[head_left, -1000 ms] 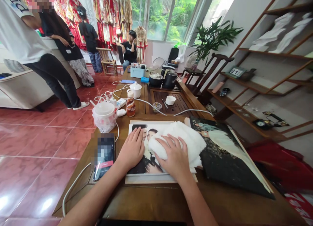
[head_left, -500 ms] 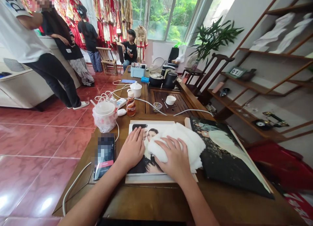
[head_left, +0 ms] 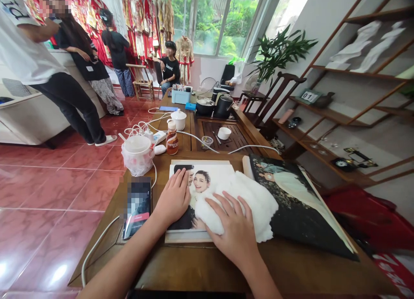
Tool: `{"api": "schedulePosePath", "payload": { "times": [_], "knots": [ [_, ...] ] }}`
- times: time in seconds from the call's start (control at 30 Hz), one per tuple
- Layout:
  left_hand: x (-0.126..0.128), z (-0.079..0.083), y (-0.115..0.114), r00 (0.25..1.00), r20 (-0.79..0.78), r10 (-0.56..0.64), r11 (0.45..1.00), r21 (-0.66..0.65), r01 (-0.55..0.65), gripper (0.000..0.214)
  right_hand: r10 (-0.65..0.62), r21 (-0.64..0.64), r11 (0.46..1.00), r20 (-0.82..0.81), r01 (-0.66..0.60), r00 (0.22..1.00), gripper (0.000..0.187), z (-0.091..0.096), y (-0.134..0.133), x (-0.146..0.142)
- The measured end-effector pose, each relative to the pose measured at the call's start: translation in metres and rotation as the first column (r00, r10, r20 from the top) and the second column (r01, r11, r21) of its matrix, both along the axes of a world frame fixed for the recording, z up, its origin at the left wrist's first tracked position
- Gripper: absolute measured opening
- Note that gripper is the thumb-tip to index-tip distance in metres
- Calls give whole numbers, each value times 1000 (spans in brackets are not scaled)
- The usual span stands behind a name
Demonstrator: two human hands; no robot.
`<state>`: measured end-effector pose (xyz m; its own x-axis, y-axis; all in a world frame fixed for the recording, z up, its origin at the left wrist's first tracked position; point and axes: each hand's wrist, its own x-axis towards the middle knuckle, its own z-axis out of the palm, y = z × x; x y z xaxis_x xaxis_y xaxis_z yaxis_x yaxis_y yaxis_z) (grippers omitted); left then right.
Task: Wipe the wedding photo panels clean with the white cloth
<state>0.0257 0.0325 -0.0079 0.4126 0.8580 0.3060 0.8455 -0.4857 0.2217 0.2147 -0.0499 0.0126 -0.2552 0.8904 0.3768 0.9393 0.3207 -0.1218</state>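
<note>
On the photo (head_left: 214, 184), the left hand (head_left: 174, 197) lies flat, fingers (head_left: 181, 180) together, the right hand (head_left: 235, 225) spread over white cloth (head_left: 263, 208).

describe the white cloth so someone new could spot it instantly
On the brown wooden table, find the couple's photo print under the left hand. The white cloth covers its lower right, beneath the right hand. Unlike the flat photo print and darker picture, it's fluffy and crumpled.
</note>
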Motion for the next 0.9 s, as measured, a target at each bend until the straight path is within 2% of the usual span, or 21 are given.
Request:
{"api": "schedulePosePath", "payload": {
  "times": [0.1,0.4,0.5,0.73,0.9],
  "knots": [
    [0,0,0,1000,2,-1,1000,-5,1,50,7,-17,1000,7,-7,1000,45,2,4,1],
    [-1,2,-3,1000,6,-11,1000,8,11,49,-3,32,999,15,2,1000,43,9,47,-1],
    [-2,1,-3,1000,12,-14,1000,15,14,49,-8,32,999,20,8,1000,44,7,42,-2],
    [-2,0,-1,1000,1,-4,1000,3,4,50,16,-27,1000,-6,-16,1000,49,3,7,-1],
    [-2,2,-1,1000,0,1,1000,-12,-1,50,28,-41,999,0,-28,1000,48,6,16,0]
  ]
}}
